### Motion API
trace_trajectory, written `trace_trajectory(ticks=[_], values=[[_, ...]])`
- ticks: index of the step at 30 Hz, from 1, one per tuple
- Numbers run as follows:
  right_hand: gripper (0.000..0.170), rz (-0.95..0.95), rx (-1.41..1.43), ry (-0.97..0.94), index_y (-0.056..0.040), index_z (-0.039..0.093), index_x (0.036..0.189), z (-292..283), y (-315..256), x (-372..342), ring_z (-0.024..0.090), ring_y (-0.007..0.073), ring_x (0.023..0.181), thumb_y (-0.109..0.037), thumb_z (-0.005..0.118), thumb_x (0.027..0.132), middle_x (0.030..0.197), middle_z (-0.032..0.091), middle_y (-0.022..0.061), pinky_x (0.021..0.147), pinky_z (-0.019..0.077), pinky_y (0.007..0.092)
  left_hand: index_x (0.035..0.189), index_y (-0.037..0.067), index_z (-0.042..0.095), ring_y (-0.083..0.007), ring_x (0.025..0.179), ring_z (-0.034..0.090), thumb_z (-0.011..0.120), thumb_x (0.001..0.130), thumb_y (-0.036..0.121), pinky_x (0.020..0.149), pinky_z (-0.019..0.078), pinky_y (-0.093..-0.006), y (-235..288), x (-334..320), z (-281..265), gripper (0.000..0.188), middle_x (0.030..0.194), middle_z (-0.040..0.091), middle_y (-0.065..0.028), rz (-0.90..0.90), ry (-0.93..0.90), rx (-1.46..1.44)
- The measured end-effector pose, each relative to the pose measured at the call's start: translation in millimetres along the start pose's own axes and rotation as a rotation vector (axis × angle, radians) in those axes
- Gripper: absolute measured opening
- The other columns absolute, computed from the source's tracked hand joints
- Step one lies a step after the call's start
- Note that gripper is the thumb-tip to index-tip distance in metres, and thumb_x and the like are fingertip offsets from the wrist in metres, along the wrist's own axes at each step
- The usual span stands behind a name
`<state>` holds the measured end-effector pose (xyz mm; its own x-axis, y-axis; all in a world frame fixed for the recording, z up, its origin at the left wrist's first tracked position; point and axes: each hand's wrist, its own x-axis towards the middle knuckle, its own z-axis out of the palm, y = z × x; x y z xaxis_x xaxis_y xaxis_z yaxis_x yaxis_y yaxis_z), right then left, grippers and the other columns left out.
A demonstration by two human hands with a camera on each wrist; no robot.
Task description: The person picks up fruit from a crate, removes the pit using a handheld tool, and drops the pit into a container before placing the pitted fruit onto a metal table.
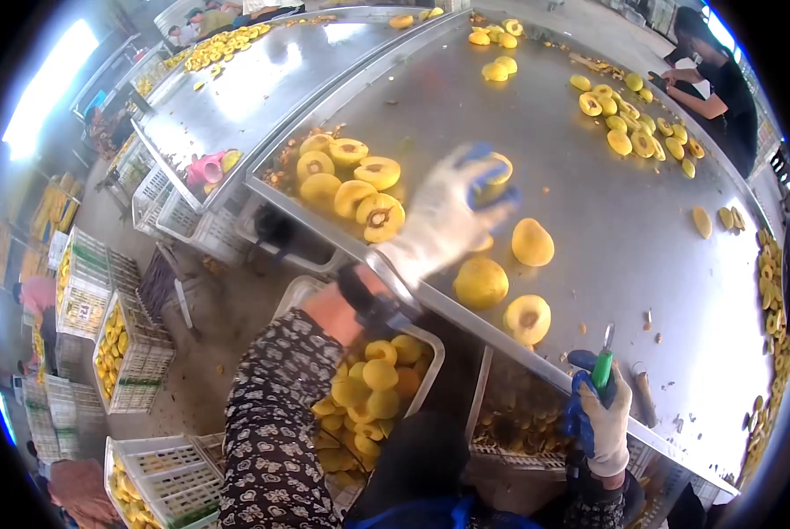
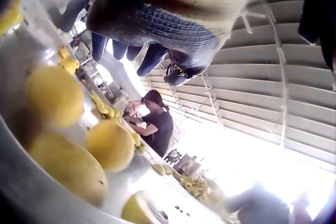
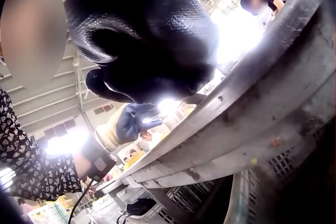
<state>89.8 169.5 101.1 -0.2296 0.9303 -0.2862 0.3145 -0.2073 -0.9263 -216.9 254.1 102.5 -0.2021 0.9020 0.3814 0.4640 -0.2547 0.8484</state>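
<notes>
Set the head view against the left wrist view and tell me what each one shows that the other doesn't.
Only the head view shows the right hand gripping a green-handled tool, the patterned sleeve and the white crates on the floor.

Only the left wrist view shows the ribbed roof overhead.

Both show the gloved left hand, yellow fruit on the metal table, and a person in a dark top beyond it.
</notes>
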Motion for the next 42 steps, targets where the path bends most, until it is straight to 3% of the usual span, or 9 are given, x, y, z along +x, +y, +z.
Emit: trace_trajectory(ticks=[4, 7, 11, 12, 15, 16, 21, 26, 42], values=[[0.031, 0.027, 0.107, 0.018, 0.0022, 0.063, 0.119, -6, 5, 12, 0.053, 0.0053, 0.073, -0.005, 0.06, 0.089, 0.085, 0.062, -0.0008, 0.066, 0.0425, 0.0183, 0.123, 0.006, 0.063, -0.0288, 0.091, 0.068, 0.073, 0.085, 0.037, 0.086, 0.0523, -0.0361, -98, 57, -134, 0.05, 0.109, 0.071, -0.0134, -0.219, 0.376, 0.893], [0.031, 0.077, 0.146, 0.025, 0.0028, 0.062, 0.118, -5, -5, 22, 0.054, 0.0049, 0.07, -0.005, 0.06, 0.089, 0.085, 0.062, -0.0002, 0.062, 0.0431, 0.0181, 0.121, -0.004, 0.059, -0.036, 0.109, 0.063, 0.066, 0.087, 0.047, 0.092, 0.0495, -0.0421, -98, 71, -177, 0.062, 0.114, 0.067, -0.0231, -0.659, 0.31, 0.839], [0.03, 0.102, 0.223, -0.025, 0.0033, 0.061, 0.119, -8, 0, 33, 0.055, 0.0052, 0.065, -0.005, 0.06, 0.089, 0.083, 0.062, 0.0005, 0.058, 0.0445, 0.0187, 0.115, 0.002, 0.064, -0.0393, 0.106, 0.064, 0.064, 0.086, 0.053, 0.087, 0.0506, -0.0487, -164, 87, -197, 0.059, 0.111, 0.067, -0.0243, -0.616, 0.174, 1.165], [0.032, 0.151, 0.324, -0.053, 0.0036, 0.06, 0.121, -9, -6, 32, 0.056, 0.006, 0.064, -0.008, 0.062, 0.091, 0.085, 0.064, 0.0026, 0.056, 0.046, 0.0202, 0.136, 0.005, 0.047, -0.0386, 0.113, 0.058, 0.073, 0.081, 0.044, 0.097, 0.0482, -0.0425, -224, 99, -225, 0.073, 0.126, 0.056, -0.0261, -0.786, 0.158, 0.841], [0.038, 0.184, 0.347, -0.058, 0.0037, 0.056, 0.126, -12, -5, 35, 0.056, 0.0065, 0.058, -0.014, 0.064, 0.094, 0.082, 0.062, 0.0026, 0.05, 0.0449, 0.0203, 0.133, -0.001, 0.048, -0.0371, 0.1, 0.064, 0.084, 0.068, 0.027, 0.086, 0.0518, -0.0429, -234, 113, -224, 0.08, 0.11, 0.064, -0.0258, -0.727, 0.158, 0.78], [0.04, 0.215, 0.357, -0.099, 0.0002, 0.055, 0.129, -18, -4, 36, 0.057, 0.006, 0.065, -0.016, 0.066, 0.094, 0.088, 0.064, 0.0029, 0.057, 0.0471, 0.0203, 0.123, -0.004, 0.054, -0.0392, 0.096, 0.066, 0.086, 0.064, 0.024, 0.086, 0.0506, -0.045, -298, 114, -252, 0.073, 0.101, 0.067, -0.0256, -0.431, 0.122, 0.908], [0.049, 0.092, 0.169, -0.084, 0.0016, 0.054, 0.131, -24, 25, 45, 0.059, 0.0114, 0.086, -0.028, 0.066, 0.094, 0.098, 0.064, 0.0045, 0.081, 0.0493, 0.0254, 0.109, -0.001, 0.063, -0.0361, 0.101, 0.064, 0.089, 0.059, 0.013, 0.088, 0.0518, -0.0421, -274, 113, -225, 0.057, 0.105, 0.067, -0.0216, -0.421, 0.173, 1.003], [0.044, 0.09, 0.245, -0.053, 0.0009, 0.055, 0.128, -25, 19, 39, 0.059, 0.0107, 0.082, -0.028, 0.064, 0.095, 0.096, 0.064, 0.0048, 0.078, 0.0499, 0.024, 0.116, 0.004, 0.06, -0.0356, 0.114, 0.059, 0.087, 0.064, 0.009, 0.098, 0.048, -0.0414, -186, 104, -164, 0.059, 0.116, 0.062, -0.0192, -0.485, 0.116, 1.138], [0.052, -0.019, 0.309, 0.012, 0.0005, 0.05, 0.136, -24, 33, 41, 0.06, 0.0112, 0.082, -0.029, 0.063, 0.096, 0.102, 0.064, 0.0067, 0.076, 0.0514, 0.0238, 0.128, -0.002, 0.051, -0.0356, 0.122, 0.054, 0.082, 0.073, 0.014, 0.103, 0.0438, -0.0405, -183, 104, -128, 0.065, 0.127, 0.058, -0.0245, -0.457, -0.138, 1.184]])
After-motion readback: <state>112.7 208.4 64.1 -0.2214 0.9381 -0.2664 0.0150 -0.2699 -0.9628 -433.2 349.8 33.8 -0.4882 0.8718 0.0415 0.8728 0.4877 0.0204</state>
